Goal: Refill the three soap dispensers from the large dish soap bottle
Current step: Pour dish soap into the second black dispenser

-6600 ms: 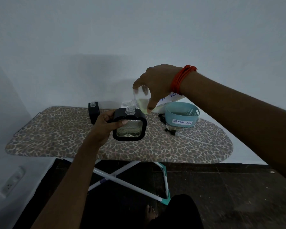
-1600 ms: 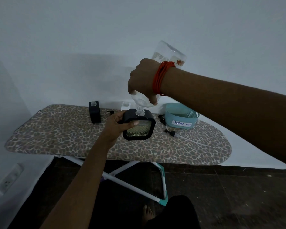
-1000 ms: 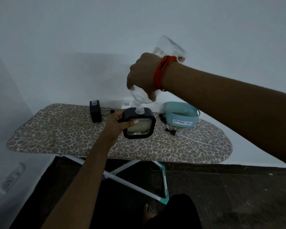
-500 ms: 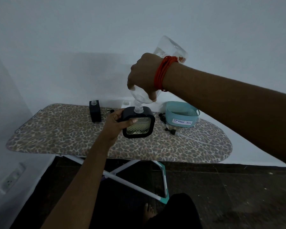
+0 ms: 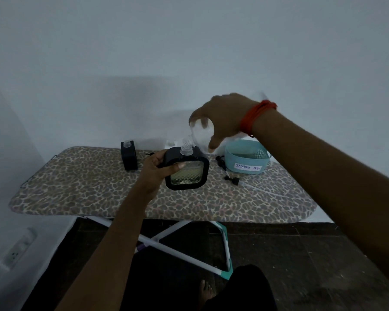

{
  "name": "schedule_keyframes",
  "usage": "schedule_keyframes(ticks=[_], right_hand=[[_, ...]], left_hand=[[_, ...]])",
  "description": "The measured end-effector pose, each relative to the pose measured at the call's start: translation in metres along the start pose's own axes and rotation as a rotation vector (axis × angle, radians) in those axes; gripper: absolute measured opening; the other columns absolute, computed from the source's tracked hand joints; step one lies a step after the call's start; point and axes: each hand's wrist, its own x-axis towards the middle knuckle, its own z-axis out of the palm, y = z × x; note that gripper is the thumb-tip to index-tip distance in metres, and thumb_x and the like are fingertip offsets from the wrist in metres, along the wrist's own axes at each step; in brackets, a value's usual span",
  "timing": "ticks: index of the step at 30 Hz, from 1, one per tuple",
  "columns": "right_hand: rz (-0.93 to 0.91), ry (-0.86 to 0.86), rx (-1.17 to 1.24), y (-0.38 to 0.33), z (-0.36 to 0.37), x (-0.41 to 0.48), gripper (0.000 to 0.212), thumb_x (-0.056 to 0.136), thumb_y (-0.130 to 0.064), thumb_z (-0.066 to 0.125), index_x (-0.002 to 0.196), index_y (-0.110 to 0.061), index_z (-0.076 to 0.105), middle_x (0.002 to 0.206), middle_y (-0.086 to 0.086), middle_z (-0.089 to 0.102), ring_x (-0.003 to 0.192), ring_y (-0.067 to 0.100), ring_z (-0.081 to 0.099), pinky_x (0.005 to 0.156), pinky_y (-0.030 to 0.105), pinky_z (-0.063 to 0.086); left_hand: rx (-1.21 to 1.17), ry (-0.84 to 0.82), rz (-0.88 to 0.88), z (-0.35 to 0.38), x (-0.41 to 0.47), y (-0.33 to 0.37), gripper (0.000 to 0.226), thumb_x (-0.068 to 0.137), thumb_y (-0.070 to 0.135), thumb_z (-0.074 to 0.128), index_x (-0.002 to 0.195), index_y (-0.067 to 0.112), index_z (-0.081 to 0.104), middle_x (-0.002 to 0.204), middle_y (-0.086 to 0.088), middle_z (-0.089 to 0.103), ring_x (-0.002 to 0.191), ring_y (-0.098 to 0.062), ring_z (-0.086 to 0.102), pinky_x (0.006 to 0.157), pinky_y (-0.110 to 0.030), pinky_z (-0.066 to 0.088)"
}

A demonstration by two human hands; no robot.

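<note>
My left hand grips a square black soap dispenser with a clear patterned window showing yellowish liquid, held above the ironing board. My right hand grips the large clear dish soap bottle, tilted with its neck just above and to the right of the dispenser's open mouth. The bottle looks blurred. A second black dispenser stands open-topped at the back of the board. A third, clear one shows faintly behind the held dispenser.
A teal basket labelled "storage box" sits at the back right of the board. Black pump heads with thin tubes lie in front of it. A wall is close behind and to the left. My foot is below.
My right hand has lowered and tilted the bottle from nearly upside down toward level, and its neck has lifted off the dispenser mouth. My left hand keeps the dispenser in place.
</note>
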Motion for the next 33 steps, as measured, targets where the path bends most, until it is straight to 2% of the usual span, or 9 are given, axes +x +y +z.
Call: schedule_keyframes(ticks=[5,8,11,13,16,20,24,29,33], right_hand=[[0.119,0.327,0.661,0.025,0.052,-0.030,0.065,0.065,-0.050,0.091,0.121,-0.033,0.062,0.108,-0.013,0.069,0.091,0.005,0.065,0.084,0.029,0.055],[0.312,0.590,0.927,0.040,0.097,-0.039,0.060,0.071,-0.051,0.087,0.119,-0.027,0.060,0.109,-0.015,0.070,0.091,0.001,0.066,0.072,0.011,0.049],[0.524,0.730,1.014,0.055,0.155,-0.049,0.066,0.071,-0.049,0.087,0.123,-0.023,0.056,0.114,-0.012,0.067,0.085,-0.003,0.064,0.066,0.005,0.047],[0.639,0.744,1.010,0.060,0.194,-0.056,0.070,0.068,-0.042,0.091,0.123,-0.019,0.054,0.116,-0.005,0.063,0.089,0.002,0.063,0.073,0.011,0.052],[0.723,0.720,1.085,0.061,0.245,-0.064,0.071,0.065,-0.037,0.094,0.117,-0.025,0.048,0.113,-0.003,0.063,0.099,0.018,0.064,0.083,0.034,0.057],[0.713,0.683,1.132,0.059,0.285,-0.067,0.070,0.065,-0.037,0.093,0.117,-0.031,0.047,0.109,-0.014,0.062,0.100,0.018,0.064,0.079,0.028,0.055],[0.685,0.666,1.116,0.062,0.298,-0.062,0.071,0.071,-0.032,0.091,0.124,-0.026,0.045,0.118,-0.006,0.060,0.104,0.019,0.062,0.075,0.014,0.047],[0.677,0.629,1.115,0.069,0.301,-0.061,0.080,0.070,-0.027,0.092,0.133,-0.017,0.045,0.123,0.002,0.062,0.108,0.024,0.064,0.087,0.041,0.058],[0.658,0.617,1.114,0.070,0.301,-0.065,0.092,0.065,-0.029,0.095,0.139,-0.018,0.042,0.130,0.002,0.059,0.115,0.023,0.061,0.095,0.046,0.056]], left_hand=[[0.021,-0.026,-0.014,0.003,0.006,-0.001,0.042,0.077,0.007,0.081,0.117,0.019,0.074,0.115,-0.009,0.075,0.107,-0.027,0.072,0.082,-0.032,0.058],[0.028,-0.010,-0.022,0.003,0.006,-0.003,0.042,0.075,0.011,0.084,0.115,0.021,0.075,0.113,-0.006,0.076,0.106,-0.025,0.072,0.082,-0.031,0.057],[0.010,-0.004,-0.027,-0.001,0.005,-0.008,0.042,0.075,0.012,0.085,0.114,0.020,0.075,0.114,-0.008,0.076,0.108,-0.027,0.071,0.084,-0.033,0.058],[-0.009,-0.012,-0.024,-0.004,0.003,-0.011,0.044,0.074,0.015,0.084,0.117,0.017,0.074,0.117,-0.010,0.074,0.112,-0.030,0.070,0.087,-0.037,0.059],[-0.029,-0.012,-0.031,-0.007,0.001,-0.015,0.046,0.075,0.011,0.086,0.119,0.017,0.073,0.118,-0.009,0.074,0.113,-0.029,0.069,0.087,-0.035,0.058],[-0.038,0.024,-0.074,-0.008,0.001,-0.021,0.047,0.074,0.006,0.083,0.120,0.014,0.071,0.119,-0.010,0.074,0.112,-0.028,0.070,0.085,-0.032,0.058],[-0.038,0.009,-0.061,-0.008,0.002,-0.023,0.044,0.074,0.009,0.084,0.116,0.019,0.074,0.117,-0.007,0.075,0.112,-0.027,0.070,0.085,-0.032,0.058],[-0.035,-0.017,-0.063,-0.007,0.006,-0.029,0.043,0.077,0.005,0.083,0.115,0.021,0.074,0.116,-0.005,0.075,0.110,-0.025,0.071,0.084,-0.031,0.058],[-0.023,-0.027,-0.062,-0.006,0.008,-0.033,0.046,0.076,0.007,0.083,0.120,0.017,0.071,0.119,-0.009,0.074,0.112,-0.027,0.069,0.086,-0.033,0.058]])
